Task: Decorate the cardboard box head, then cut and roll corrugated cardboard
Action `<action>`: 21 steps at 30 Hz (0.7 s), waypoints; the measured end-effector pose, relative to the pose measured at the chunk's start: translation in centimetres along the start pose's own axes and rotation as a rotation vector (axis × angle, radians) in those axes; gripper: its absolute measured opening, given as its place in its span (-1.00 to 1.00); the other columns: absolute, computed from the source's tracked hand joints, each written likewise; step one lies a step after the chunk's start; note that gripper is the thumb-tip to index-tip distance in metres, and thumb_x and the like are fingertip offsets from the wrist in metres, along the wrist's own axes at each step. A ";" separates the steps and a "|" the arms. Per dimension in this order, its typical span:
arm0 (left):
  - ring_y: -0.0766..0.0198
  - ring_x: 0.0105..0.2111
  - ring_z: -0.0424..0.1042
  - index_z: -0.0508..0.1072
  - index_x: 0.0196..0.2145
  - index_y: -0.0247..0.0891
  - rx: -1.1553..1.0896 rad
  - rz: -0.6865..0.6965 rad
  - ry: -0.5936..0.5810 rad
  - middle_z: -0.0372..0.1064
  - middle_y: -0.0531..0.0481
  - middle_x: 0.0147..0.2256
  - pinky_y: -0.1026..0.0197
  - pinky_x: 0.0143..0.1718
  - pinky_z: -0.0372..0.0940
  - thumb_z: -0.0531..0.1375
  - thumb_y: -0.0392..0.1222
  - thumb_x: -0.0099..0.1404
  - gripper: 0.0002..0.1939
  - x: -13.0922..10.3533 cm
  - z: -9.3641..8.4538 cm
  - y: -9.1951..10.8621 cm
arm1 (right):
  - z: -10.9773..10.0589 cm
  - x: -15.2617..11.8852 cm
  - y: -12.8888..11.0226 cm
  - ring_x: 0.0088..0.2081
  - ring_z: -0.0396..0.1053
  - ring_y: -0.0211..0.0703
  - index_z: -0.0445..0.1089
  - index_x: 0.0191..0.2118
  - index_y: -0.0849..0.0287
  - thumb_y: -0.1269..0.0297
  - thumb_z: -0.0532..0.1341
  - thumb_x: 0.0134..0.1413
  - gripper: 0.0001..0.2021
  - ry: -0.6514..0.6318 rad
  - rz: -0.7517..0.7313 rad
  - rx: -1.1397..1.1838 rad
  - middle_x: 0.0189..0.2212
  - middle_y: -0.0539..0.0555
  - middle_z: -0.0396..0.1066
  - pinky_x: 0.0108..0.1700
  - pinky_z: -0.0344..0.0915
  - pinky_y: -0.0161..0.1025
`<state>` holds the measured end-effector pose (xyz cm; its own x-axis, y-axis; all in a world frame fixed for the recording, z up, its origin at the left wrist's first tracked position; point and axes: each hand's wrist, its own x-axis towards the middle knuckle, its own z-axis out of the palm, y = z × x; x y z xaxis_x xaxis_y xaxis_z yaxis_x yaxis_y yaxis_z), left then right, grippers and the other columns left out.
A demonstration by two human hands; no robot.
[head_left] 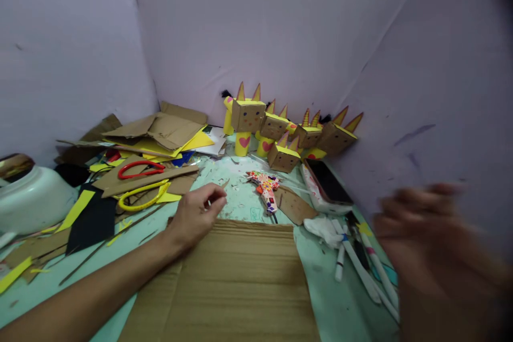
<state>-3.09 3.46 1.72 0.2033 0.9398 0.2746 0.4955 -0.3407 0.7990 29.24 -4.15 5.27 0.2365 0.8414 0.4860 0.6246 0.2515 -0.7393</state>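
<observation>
A large brown cardboard sheet (pixel 240 278) lies flat in front of me, its far edge short of the glue gun. My left hand (pixel 200 211) rests at the sheet's far left corner, its fingers curled in towards the thumb with nothing visible in them. My right hand (pixel 428 235) is raised at the right side, away from the sheet. It is smeared by motion, so its fingers and anything in them cannot be made out. Beyond the sheet lies a colourfully patterned glue gun (pixel 266 189), beside a small cardboard scrap (pixel 295 204).
Several cardboard figures with yellow horns (pixel 248 115) stand at the back. Red-handled scissors (pixel 140 169), yellow-handled scissors (pixel 144 195) and paper and cardboard scraps (pixel 160 125) pile up left. On the right are a phone (pixel 327 180), markers (pixel 340 262) and crumpled tissue (pixel 323 230).
</observation>
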 end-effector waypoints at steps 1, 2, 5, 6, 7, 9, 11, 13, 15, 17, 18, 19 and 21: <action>0.15 -0.31 0.37 0.45 -0.33 -0.24 0.077 0.023 -0.066 0.43 -0.04 -0.34 0.14 -0.26 0.22 0.15 -0.14 0.17 -0.84 -0.2 -0.1 0.2 | 1.8 -0.2 -0.5 -0.26 0.42 -0.02 0.33 -0.02 -0.27 -0.09 -0.04 0.26 -0.69 -0.069 0.008 0.177 -0.19 0.14 0.45 -0.24 0.28 0.03; 0.10 -0.22 0.39 0.48 -0.27 -0.24 0.178 0.046 -0.146 0.46 -0.08 -0.25 0.10 -0.18 0.23 0.18 -0.17 0.15 -0.81 -0.3 -0.2 0.5 | 3.7 -0.4 -1.0 -0.25 0.43 -0.03 0.37 -0.08 -0.20 0.00 0.11 0.20 -0.79 -0.129 0.017 0.295 -0.23 0.09 0.47 -0.20 0.31 0.01; 0.00 -0.06 0.37 0.49 -0.14 -0.26 0.479 0.086 -0.363 0.47 -0.16 -0.11 0.01 -0.03 0.20 0.19 -0.21 0.17 -0.71 -0.8 -0.1 1.2 | 8.9 -1.3 -2.1 -0.09 0.42 0.01 0.43 -0.09 0.05 0.21 0.22 0.12 -0.77 -0.378 -0.052 0.153 -0.13 0.15 0.49 -0.01 0.28 0.03; -0.02 -0.06 0.38 0.49 -0.11 -0.26 0.533 0.083 -0.403 0.47 -0.17 -0.10 -0.01 -0.02 0.21 0.19 -0.19 0.18 -0.70 -0.8 0.0 1.4 | 10.1 -1.6 -2.3 -0.05 0.40 0.02 0.42 -0.07 0.11 0.26 0.19 0.12 -0.75 -0.405 -0.124 0.084 -0.08 0.18 0.48 0.02 0.26 0.03; -0.04 -0.08 0.39 0.49 -0.11 -0.26 0.550 0.071 -0.422 0.48 -0.18 -0.10 -0.03 -0.03 0.21 0.19 -0.18 0.18 -0.69 -0.8 0.1 1.4 | 11.1 -1.9 -2.5 -0.02 0.38 0.03 0.42 -0.04 0.16 0.31 0.17 0.12 -0.73 -0.433 -0.189 0.003 -0.07 0.21 0.47 0.03 0.24 0.03; -0.06 -0.13 0.42 0.51 -0.13 -0.23 0.572 0.049 -0.446 0.51 -0.17 -0.13 -0.04 -0.08 0.23 0.19 -0.15 0.18 -0.71 -0.7 0.2 1.4 | 12.4 -2.3 -2.9 -0.02 0.36 0.05 0.40 -0.01 0.21 0.36 0.17 0.12 -0.70 -0.508 -0.272 -0.156 -0.06 0.22 0.47 0.02 0.21 0.02; -0.08 -0.18 0.45 0.53 -0.22 -0.20 0.602 0.028 -0.470 0.53 -0.15 -0.20 -0.02 -0.16 0.25 0.18 -0.13 0.18 -0.77 -0.5 0.3 1.3 | 13.0 -2.4 -3.4 -0.06 0.37 0.05 0.40 0.02 0.21 0.37 0.19 0.11 -0.67 -0.602 -0.296 -0.296 -0.11 0.20 0.50 0.00 0.17 0.01; -0.08 -0.24 0.47 0.52 -0.31 -0.19 0.628 0.008 -0.483 0.54 -0.14 -0.28 0.01 -0.24 0.26 0.16 -0.12 0.18 -0.82 -0.4 0.3 1.3 | 13.2 -2.3 -4.0 -0.08 0.38 0.05 0.40 0.04 0.19 0.36 0.20 0.12 -0.66 -0.685 -0.290 -0.387 -0.16 0.17 0.52 0.02 0.13 0.00; -0.06 -0.27 0.48 0.49 -0.36 -0.19 0.647 -0.006 -0.492 0.54 -0.13 -0.32 0.05 -0.30 0.24 0.14 -0.13 0.19 -0.85 -0.4 0.3 1.4 | 13.1 -2.0 -4.5 -0.10 0.39 0.02 0.42 0.03 0.16 0.33 0.22 0.11 -0.66 -0.741 -0.239 -0.431 -0.18 0.15 0.53 0.02 0.12 -0.05; -0.05 -0.29 0.48 0.47 -0.37 -0.18 0.657 -0.006 -0.509 0.54 -0.11 -0.35 0.08 -0.35 0.22 0.13 -0.13 0.20 -0.85 -0.3 0.3 1.7 | 12.9 -1.6 -4.7 -0.14 0.42 0.01 0.47 -0.05 0.15 0.30 0.24 0.09 -0.72 -0.769 -0.164 -0.447 -0.20 0.14 0.55 -0.07 0.17 -0.12; -0.05 -0.30 0.48 0.47 -0.37 -0.17 0.660 -0.001 -0.519 0.53 -0.11 -0.35 0.09 -0.37 0.21 0.13 -0.11 0.20 -0.85 -0.3 0.3 1.8 | 12.7 -1.4 -4.7 -0.17 0.43 0.00 0.49 -0.11 0.14 0.28 0.25 0.08 -0.76 -0.780 -0.131 -0.450 -0.23 0.14 0.55 -0.15 0.19 -0.16; -0.07 -0.30 0.49 0.47 -0.38 -0.16 0.660 0.007 -0.533 0.53 -0.11 -0.36 0.10 -0.38 0.19 0.14 -0.08 0.18 -0.84 -0.2 0.2 1.9 | 12.5 -1.2 -4.6 -0.21 0.44 -0.01 0.50 -0.15 0.14 0.27 0.27 0.06 -0.79 -0.793 -0.109 -0.450 -0.26 0.12 0.56 -0.22 0.20 -0.19; -0.10 -0.31 0.49 0.47 -0.39 -0.14 0.661 0.020 -0.566 0.54 -0.11 -0.36 0.11 -0.42 0.17 0.20 0.00 0.13 -0.81 0.0 0.2 2.1 | 12.2 -0.9 -4.4 -0.26 0.45 -0.04 0.50 -0.20 0.13 0.23 0.31 0.00 -0.79 -0.822 -0.089 -0.448 -0.30 0.09 0.56 -0.30 0.18 -0.24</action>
<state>-1.93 2.73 3.26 0.5201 0.8386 -0.1622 0.8401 -0.4679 0.2744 17.18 -0.19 2.34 -0.3186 0.9448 -0.0762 0.8838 0.2671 -0.3842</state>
